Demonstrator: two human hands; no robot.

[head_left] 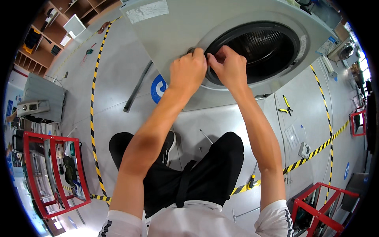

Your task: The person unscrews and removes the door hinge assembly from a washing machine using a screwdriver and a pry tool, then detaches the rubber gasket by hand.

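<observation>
A grey front-loading washing machine point(173, 39) stands before me, with its round drum opening point(272, 51) edged by a black rubber door seal point(225, 35). Both hands meet at the left side of that ring. My left hand point(186, 71) is closed, its curled fingers gripping the seal's outer edge. Just beside it, my right hand point(231, 69) pinches the seal from the opening's side, thumb toward the left hand. The fingertips partly cover the spot, so any small part between them is hidden.
Yellow-handled pliers point(286, 106), a screwdriver point(252, 181) and a small white part point(304, 150) lie on the floor to the right. Left of the machine lies a dark grey bar point(137, 87). Red-framed carts point(51, 173) and striped floor tape point(93, 110) surround the spot.
</observation>
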